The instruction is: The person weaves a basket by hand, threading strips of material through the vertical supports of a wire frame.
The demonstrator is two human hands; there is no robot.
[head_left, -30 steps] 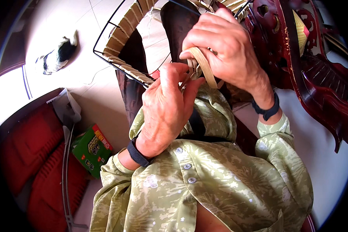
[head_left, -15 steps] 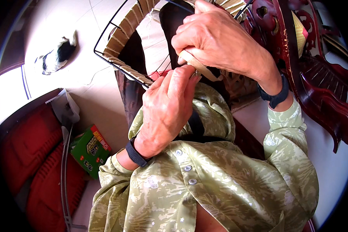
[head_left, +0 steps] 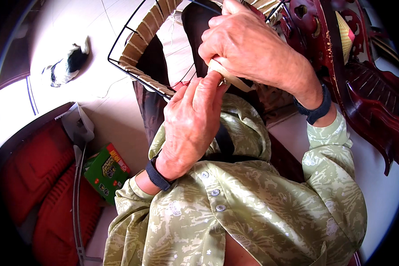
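Observation:
A flat tan strip (head_left: 236, 79) loops between my two hands. My left hand (head_left: 193, 113) is closed, with thumb and fingertips pinching the strip's near end. Higher and to the right, my right hand (head_left: 252, 51) curls tightly round the same strip, palm down. The fingertips of both hands nearly meet. Just beyond them is a black wire frame (head_left: 119, 39) with a tan band (head_left: 142, 36) woven along its side, wrapped at intervals with white cord. My hands cover the frame's near right part, and what sits under my fingers is partly hidden.
Dark red carved wooden furniture (head_left: 363, 95) stands close on my right. At the left are red ridged plastic pieces (head_left: 62, 213), a thin grey metal rod (head_left: 76, 190) and a green box (head_left: 105, 174). A black-and-white animal (head_left: 70, 65) lies on the tiled floor (head_left: 104, 75).
My right hand has shifted very slightly to the right and down. Both hands keep their hold on the tan strip, and the frame stays in place.

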